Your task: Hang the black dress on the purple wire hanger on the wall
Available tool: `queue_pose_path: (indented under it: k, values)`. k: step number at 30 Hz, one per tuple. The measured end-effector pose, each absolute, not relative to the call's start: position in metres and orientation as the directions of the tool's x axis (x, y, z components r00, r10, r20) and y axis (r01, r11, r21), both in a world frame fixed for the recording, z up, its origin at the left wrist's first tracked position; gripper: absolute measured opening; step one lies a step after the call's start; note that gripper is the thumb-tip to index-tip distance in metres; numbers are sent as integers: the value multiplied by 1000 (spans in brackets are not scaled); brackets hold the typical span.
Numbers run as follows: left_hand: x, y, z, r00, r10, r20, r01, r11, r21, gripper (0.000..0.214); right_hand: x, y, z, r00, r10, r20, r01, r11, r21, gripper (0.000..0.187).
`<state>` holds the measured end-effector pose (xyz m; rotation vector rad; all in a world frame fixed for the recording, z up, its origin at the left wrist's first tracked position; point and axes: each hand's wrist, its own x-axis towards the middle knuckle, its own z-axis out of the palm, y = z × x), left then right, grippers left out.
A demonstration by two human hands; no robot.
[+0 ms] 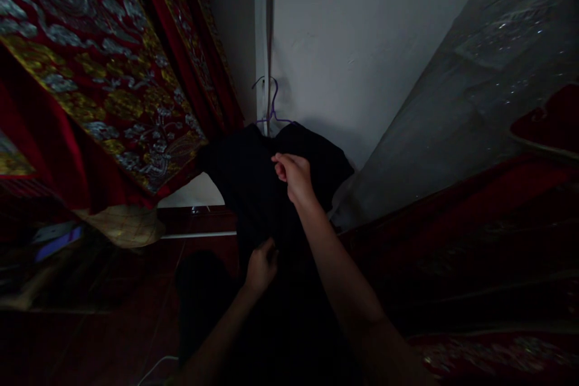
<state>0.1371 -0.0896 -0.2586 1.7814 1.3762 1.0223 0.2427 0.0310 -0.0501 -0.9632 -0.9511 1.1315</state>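
A black short-sleeved garment (pixel 244 175) hangs on a thin purple hanger (pixel 274 110) in front of me. My right hand (pixel 295 176) is closed at the upper front of the garment, fingers curled and pinched together; whatever is between them is too dark to make out. Lower down, my left hand (pixel 262 265) is closed against the garment's front, and it appears to grip the dark cloth there. The lower part of the garment merges into shadow.
Red cloth embroidered in gold and silver (pixel 122 84) hangs at the left. A pale upright pole (pixel 265 18) runs along the white wall (pixel 362 24) behind the hanger. Shiny clear plastic (pixel 488 54) covers something on the right. Assorted items lie low on the left.
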Motion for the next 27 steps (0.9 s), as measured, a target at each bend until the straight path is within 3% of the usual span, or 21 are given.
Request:
queue_pose_path:
  k: [5, 9, 12, 14, 20, 24, 27]
  values:
    - [131, -70, -235, 240, 953, 187, 414, -274, 868, 11, 242, 31, -32, 148, 950, 277, -209, 303, -930, 18]
    - [123, -34, -166, 220, 924, 314, 335, -373, 865, 25, 251, 24, -38, 146, 929, 340, -125, 359, -925, 17]
    - [119, -2, -101, 91, 755, 650, 306, -642, 703, 34, 258, 20, -37, 120, 918, 378, -69, 388, -919, 19]
    - [118, 16, -66, 139, 640, 756, 334, -748, 573, 34, 262, 18, -33, 89, 908, 409, -32, 413, -910, 19]
    - [112, 33, -27, 356, 527, 772, 507, -802, 314, 15, 273, 15, -27, 16, 863, 504, 167, 495, -853, 20]
    - [110, 29, -26, 344, 491, 800, 625, -756, 195, 15, 268, 17, -35, 66, 838, 542, 273, 508, -817, 23]
    - [111, 28, -28, 299, 492, 817, 689, -704, 172, 14, 259, 20, -43, 100, 837, 538, 289, 493, -821, 26]
